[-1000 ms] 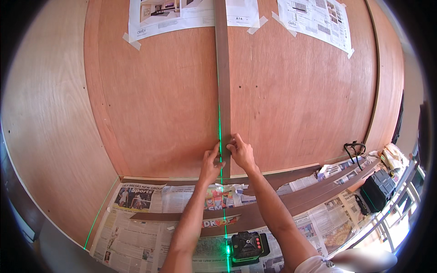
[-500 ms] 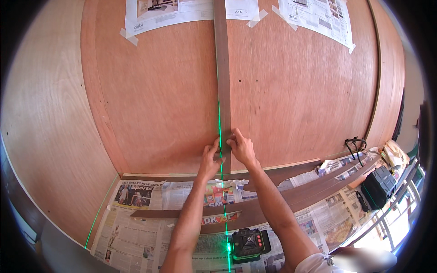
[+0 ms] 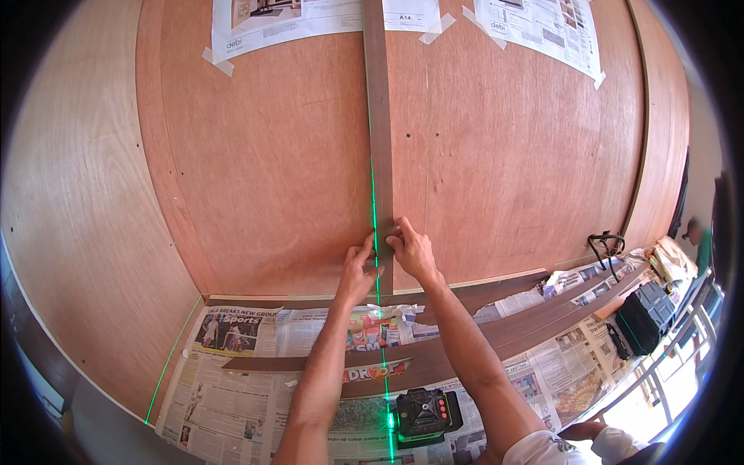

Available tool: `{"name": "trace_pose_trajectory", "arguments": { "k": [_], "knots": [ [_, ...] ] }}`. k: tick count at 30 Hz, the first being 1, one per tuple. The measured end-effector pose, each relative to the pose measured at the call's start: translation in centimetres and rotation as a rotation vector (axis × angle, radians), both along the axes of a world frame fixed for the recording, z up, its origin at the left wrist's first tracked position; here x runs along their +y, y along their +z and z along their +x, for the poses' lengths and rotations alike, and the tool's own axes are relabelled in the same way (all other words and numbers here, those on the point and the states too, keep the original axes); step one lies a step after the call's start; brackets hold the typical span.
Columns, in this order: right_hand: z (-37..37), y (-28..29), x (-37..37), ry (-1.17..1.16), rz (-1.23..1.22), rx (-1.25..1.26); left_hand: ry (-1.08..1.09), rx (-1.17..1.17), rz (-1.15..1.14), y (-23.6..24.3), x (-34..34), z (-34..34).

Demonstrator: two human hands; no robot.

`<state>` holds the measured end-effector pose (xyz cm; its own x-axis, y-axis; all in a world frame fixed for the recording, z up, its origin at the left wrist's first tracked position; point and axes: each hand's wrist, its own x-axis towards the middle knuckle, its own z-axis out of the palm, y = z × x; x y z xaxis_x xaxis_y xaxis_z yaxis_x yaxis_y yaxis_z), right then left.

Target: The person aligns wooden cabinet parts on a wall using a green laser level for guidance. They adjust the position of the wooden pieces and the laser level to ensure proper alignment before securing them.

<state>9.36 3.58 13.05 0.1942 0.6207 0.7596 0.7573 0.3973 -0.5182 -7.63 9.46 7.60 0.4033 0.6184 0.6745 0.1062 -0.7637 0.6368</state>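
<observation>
A long brown wooden strip [image 3: 380, 101] stands upright against the reddish plywood panel [image 3: 271, 155]. Along its left side runs a bright green laser line [image 3: 373, 194]. My left hand [image 3: 359, 273] is at the strip's lower left edge, with fingertips on that edge and the thumb reaching across its front. On the opposite edge, slightly higher, my right hand [image 3: 414, 252] has its fingers bent and its thumb against the strip. Together they grip the strip from both sides. A black laser level [image 3: 425, 411] with red buttons sits between my forearms.
Newspaper sheets [image 3: 225, 395] cover the surface below the panel. Brown planks [image 3: 480, 343] lie across them. Printed drawings [image 3: 542, 39] are taped up high. At the right are a black cable [image 3: 606, 246], a black case [image 3: 645, 318], metal rails [image 3: 659, 387] and another person [image 3: 701, 240].
My hands keep the same place on the strip. At the far right another person has come more into view. The whole scene has shifted very slightly.
</observation>
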Motion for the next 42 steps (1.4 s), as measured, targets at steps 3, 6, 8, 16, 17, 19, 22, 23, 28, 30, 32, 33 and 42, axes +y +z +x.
{"name": "trace_pose_trajectory", "arguments": {
  "k": [3,6,8,16,17,19,22,23,28,30,32,33,42],
  "knots": [
    [0.3,0.0,0.0,0.005,0.013,-0.009,-0.009,-0.005,-0.033,0.4,-0.5,0.1],
    [0.3,-0.1,-0.2,0.001,0.000,-0.008,-0.011,-0.003,-0.053,0.6,-0.7,0.0],
    [0.2,-0.1,-0.1,0.001,0.010,-0.009,-0.005,0.001,-0.039,0.3,-0.3,0.0],
    [0.5,-0.3,0.2,0.001,0.028,-0.023,-0.011,-0.014,-0.007,-0.1,0.1,0.1],
    [0.5,-0.3,0.1,0.003,0.028,-0.022,-0.014,-0.013,-0.010,0.0,0.1,0.1],
    [0.4,-0.2,0.0,0.007,0.025,-0.018,-0.021,-0.010,-0.017,0.1,0.1,0.0],
    [0.2,-0.1,0.0,0.014,0.038,-0.015,-0.021,-0.018,-0.013,-0.1,0.4,0.0],
    [0.3,-0.2,0.0,0.013,0.052,-0.019,-0.020,-0.021,-0.012,-0.1,0.2,0.1],
    [0.2,-0.2,0.1,0.010,0.064,-0.026,0.001,-0.016,0.011,-0.2,0.5,-0.1],
    [0.4,-0.3,0.1,0.009,0.060,-0.021,-0.019,-0.018,-0.038,0.0,0.0,0.1],
    [0.4,-0.3,0.0,0.009,0.059,-0.025,-0.027,-0.019,-0.054,0.1,-0.1,0.1],
    [0.3,-0.2,0.0,0.011,0.059,-0.026,-0.026,-0.020,-0.047,0.1,-0.1,0.1],
    [0.1,0.0,-0.3,0.020,0.045,-0.005,-0.043,-0.035,-0.067,0.0,0.1,0.1]
  ]
}}
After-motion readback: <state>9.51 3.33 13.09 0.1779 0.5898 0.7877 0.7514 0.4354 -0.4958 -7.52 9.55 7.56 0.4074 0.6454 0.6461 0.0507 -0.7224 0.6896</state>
